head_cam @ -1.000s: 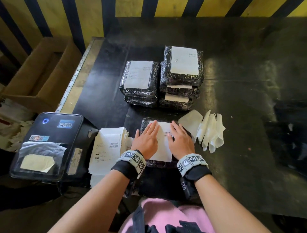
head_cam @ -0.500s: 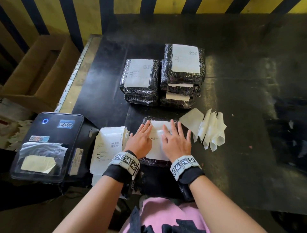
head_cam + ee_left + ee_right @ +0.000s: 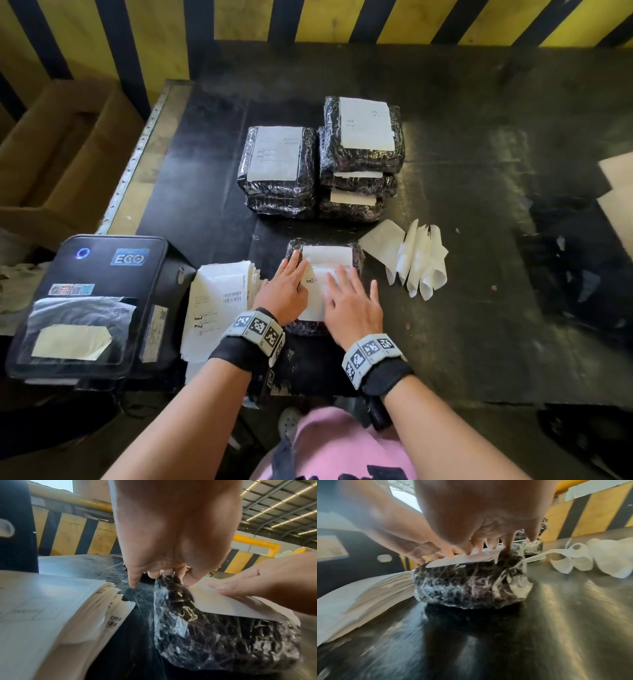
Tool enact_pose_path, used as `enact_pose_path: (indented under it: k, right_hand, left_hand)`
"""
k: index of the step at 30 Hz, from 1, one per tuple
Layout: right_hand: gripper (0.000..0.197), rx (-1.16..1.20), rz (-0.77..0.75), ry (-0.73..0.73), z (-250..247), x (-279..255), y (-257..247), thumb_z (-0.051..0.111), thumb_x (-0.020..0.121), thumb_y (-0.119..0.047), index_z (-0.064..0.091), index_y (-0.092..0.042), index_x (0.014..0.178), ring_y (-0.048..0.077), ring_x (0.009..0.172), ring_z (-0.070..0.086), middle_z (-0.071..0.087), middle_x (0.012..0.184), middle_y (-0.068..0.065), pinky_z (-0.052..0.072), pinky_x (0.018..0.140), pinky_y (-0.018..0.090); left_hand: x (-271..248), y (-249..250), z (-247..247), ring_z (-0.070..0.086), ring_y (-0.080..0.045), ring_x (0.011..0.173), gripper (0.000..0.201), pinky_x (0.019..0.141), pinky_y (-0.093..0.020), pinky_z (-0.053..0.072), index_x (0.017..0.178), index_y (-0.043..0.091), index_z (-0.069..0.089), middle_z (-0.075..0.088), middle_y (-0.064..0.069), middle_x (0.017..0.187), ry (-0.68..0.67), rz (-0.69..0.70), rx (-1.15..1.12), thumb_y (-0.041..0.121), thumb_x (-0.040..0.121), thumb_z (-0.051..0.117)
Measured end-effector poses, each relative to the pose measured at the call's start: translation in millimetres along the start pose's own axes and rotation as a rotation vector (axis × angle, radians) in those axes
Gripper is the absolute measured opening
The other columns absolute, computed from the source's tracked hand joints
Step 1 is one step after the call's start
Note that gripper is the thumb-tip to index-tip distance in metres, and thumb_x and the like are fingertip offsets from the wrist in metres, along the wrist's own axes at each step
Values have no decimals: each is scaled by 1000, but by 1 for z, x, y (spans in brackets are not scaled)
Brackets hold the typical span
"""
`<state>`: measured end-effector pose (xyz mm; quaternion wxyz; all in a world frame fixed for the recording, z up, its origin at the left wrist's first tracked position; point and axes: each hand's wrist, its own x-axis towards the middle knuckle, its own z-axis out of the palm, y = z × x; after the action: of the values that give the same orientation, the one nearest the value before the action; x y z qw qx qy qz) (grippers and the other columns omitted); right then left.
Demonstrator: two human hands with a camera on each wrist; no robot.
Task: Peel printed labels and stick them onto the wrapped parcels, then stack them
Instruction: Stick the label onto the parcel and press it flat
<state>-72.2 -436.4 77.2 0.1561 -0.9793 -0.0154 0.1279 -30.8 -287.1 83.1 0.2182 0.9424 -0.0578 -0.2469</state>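
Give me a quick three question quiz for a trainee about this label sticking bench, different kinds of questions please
1. True or false: both hands lie flat on the label of the near parcel.
2. How many parcels are in the taller stack at the back? A) two B) three C) five
3. Fill in: the curled backing papers lie to the ______ of the near parcel.

Key
1. True: the left hand and right hand press it with straight fingers.
2. B; the shorter stack beside it shows two.
3. Right; the sheaf of printed labels and the printer are on the left.
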Motion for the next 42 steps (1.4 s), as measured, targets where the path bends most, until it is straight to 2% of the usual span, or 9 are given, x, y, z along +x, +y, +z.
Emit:
enact_pose_path:
  k: [5,12,21,27,29,32,34,37,42]
  right_hand:
    - [56,-48,77,-32,-10,-7,18,27,101,-25,13,-23,155,21,150,2,4,163,-5,5,121,51]
    - [52,85,135,22,-9,-8,14,25,101,-27,22,-23,154,16,150,3,11,163,-6,7,122,44]
    - [47,106,-119,47,17,-35,-13,33,101,-31,37,-26,148,14,150,7,20,161,-2,4,122,43]
    - [49,30,79,38,11,-40,19,24,103,-37,22,-35,152,21,151,-1,7,163,-5,1,120,51]
    - [49,111,117,14,9,-39,25,25,102,-41,23,-36,151,21,151,-1,7,163,-2,6,121,49]
    - [56,301,170,-45,8,-42,24,39,97,-53,27,-40,149,20,150,12,6,164,-2,30,114,43]
    - [58,402,206,-44,8,-42,22,51,92,-54,33,-40,146,20,144,29,12,163,0,39,105,37]
    - [53,501,226,-30,8,-37,25,60,90,-48,44,-36,139,16,144,30,24,159,1,35,107,34]
    - [35,642,213,-36,11,-33,40,66,89,-33,56,-36,123,16,136,41,45,147,-5,36,110,34]
  left_hand:
    - [-7,36,5,5,-13,149,56,121,-44,12,151,16,21,12,0,162,164,98,277,15,97,35]
    - [-31,24,31,-5,-13,149,62,119,-55,1,154,26,6,-3,8,162,170,73,309,15,97,29]
    - [-54,-9,37,0,-12,149,50,120,-53,10,152,38,14,-5,17,159,195,16,190,36,102,20]
    - [-52,-10,40,2,-12,149,51,120,-51,14,151,38,21,-2,17,160,223,11,159,44,101,24]
    - [-51,-8,41,-1,-12,149,54,120,-51,13,151,38,20,-4,16,160,208,-6,147,49,99,27]
    - [-50,-5,44,-4,-13,149,60,120,-49,14,149,39,23,-7,11,161,216,-47,88,61,94,33]
    - [-48,-5,45,0,-13,149,63,118,-48,22,146,40,31,-4,8,162,248,-67,42,67,89,40]
    - [-46,-5,46,10,-15,149,65,110,-46,38,142,40,39,2,5,163,267,-82,-45,68,84,50]
    - [-49,-5,37,40,-17,137,62,103,-34,44,142,34,42,4,8,162,213,-53,-252,49,86,64]
